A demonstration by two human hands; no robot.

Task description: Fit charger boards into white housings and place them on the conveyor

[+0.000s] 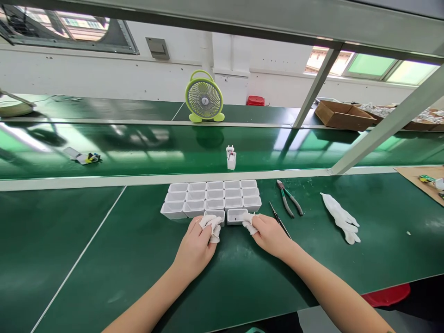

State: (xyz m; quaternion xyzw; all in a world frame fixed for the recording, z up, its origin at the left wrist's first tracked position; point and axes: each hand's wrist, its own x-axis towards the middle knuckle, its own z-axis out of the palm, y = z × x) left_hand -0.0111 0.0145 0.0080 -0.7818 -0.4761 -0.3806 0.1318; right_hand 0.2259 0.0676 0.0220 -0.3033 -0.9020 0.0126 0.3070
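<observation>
A block of small open-topped white plastic boxes point(195, 195) stands in rows on the green bench. White cloth-like covers wrap the thumb and fingertips of both my hands. My left hand point(198, 243) is closed at the near edge of a white box point(214, 213) in the front row, its fingers partly hiding it. My right hand point(268, 233) pinches the right side of the neighbouring white box point(237, 216), which has a small dark mark inside. A narrow gap separates these two boxes. Black tweezers point(279, 219) lie just beyond my right hand.
Green-handled cutting pliers point(288, 196) and a white glove point(340, 218) lie to the right. A small white box with a plug-like part point(231, 158) stands behind the rail point(156, 180). Farther back are a green fan point(204, 98), a cardboard box point(342, 115) and a slanted metal post point(385, 121).
</observation>
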